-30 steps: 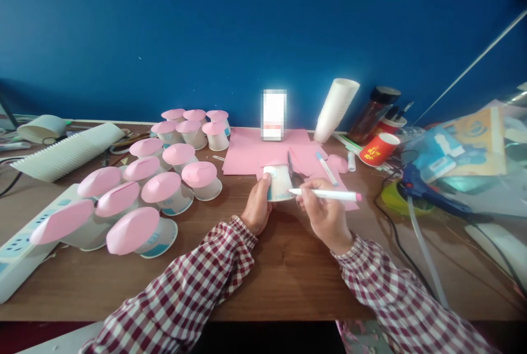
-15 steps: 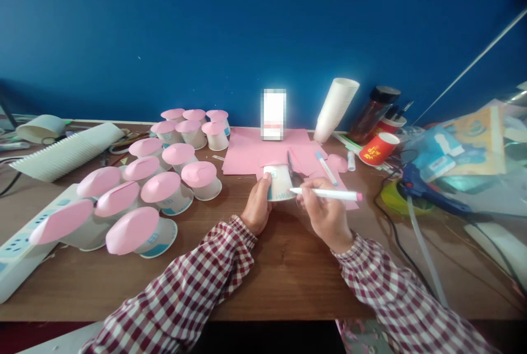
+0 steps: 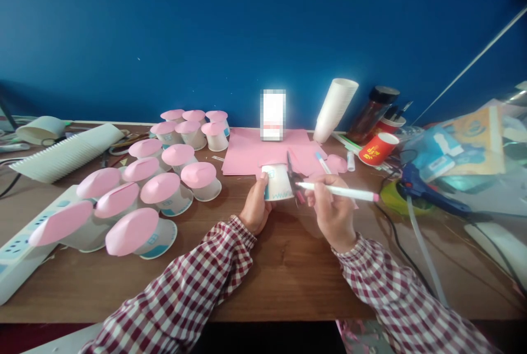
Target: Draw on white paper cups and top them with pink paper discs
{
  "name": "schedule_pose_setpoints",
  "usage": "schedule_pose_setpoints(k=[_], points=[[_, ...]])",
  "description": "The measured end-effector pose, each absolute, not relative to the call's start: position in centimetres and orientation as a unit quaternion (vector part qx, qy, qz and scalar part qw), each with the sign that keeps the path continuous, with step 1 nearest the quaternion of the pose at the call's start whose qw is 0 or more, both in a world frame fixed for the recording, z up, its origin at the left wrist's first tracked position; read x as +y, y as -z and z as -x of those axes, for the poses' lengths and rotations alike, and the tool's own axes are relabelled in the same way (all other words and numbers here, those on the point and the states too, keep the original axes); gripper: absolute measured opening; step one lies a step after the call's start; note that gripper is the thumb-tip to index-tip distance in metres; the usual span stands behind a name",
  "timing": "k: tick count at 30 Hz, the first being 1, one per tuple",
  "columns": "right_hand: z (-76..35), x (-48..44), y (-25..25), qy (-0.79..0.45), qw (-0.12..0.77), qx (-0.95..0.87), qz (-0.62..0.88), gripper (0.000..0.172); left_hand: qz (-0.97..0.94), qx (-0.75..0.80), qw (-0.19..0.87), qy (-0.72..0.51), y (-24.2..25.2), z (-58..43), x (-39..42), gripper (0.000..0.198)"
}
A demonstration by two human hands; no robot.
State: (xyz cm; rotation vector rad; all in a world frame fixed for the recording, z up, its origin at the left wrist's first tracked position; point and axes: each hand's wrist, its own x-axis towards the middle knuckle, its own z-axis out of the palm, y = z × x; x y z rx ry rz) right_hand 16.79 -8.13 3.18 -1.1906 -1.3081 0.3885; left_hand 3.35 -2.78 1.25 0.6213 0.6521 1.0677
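My left hand (image 3: 256, 207) grips a small upturned white paper cup (image 3: 278, 182) standing on pink paper (image 3: 251, 152) at the middle of the wooden desk. My right hand (image 3: 332, 212) is closed round a white pen with a pink end (image 3: 338, 191), its tip pointing left, just right of the cup's lower rim. Scissors (image 3: 293, 178) lie right beside the cup, between it and my right hand.
Several upturned cups topped with pink paper discs (image 3: 167, 186) crowd the left. A white power strip (image 3: 24, 244) and stacked cups (image 3: 68, 151) lie further left. A leaning cup stack (image 3: 335, 108), a red cup (image 3: 379, 149), a blue glue gun (image 3: 428, 192) and cables fill the right.
My right hand has shifted the pen a little to the right and up, off the cup's side. My left hand and the cup have stayed put.
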Motion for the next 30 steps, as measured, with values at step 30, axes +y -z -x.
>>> schedule_pose_setpoints(k=[30], points=[[-16.67, -8.38, -3.55, -0.048, 0.536, -0.678, 0.501, 0.016, -0.287, 0.271, 0.774, -0.495, -1.09, -3.03, -2.56, 0.045]])
